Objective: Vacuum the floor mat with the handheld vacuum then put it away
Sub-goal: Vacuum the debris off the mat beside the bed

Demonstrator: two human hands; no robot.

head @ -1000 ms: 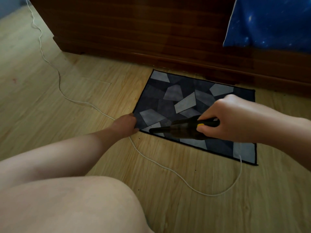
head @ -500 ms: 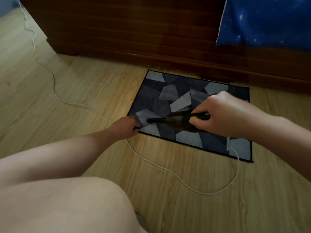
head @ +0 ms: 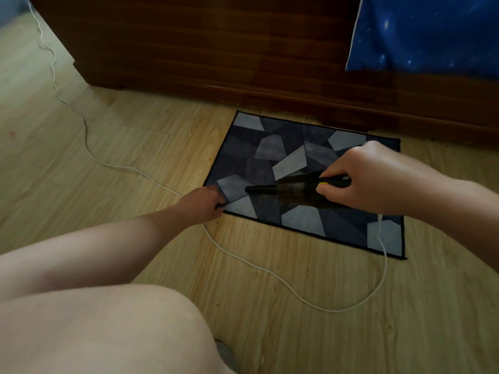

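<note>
**Two grips, both needed**

Right of centre, the right hand clenches its fingers round the rear handle of the handheld vacuum, nozzle low over the floor mat. The left hand pinches the mat's left corner. The vacuum seems light and rigid; the mat seems thin and prone to ruck.

The floor is pale yellowish wood-grain planking, lit dimly and evenly, with slightly brighter patches toward the left. A faint rectangular seam shows in the planks left of centre, and a small reddish mark sits near the left edge. Along the far side stands a large piece of dark brown wooden furniture with a glossy moulding along its base. A deep blue star-printed fabric hangs over its upper right part
</note>
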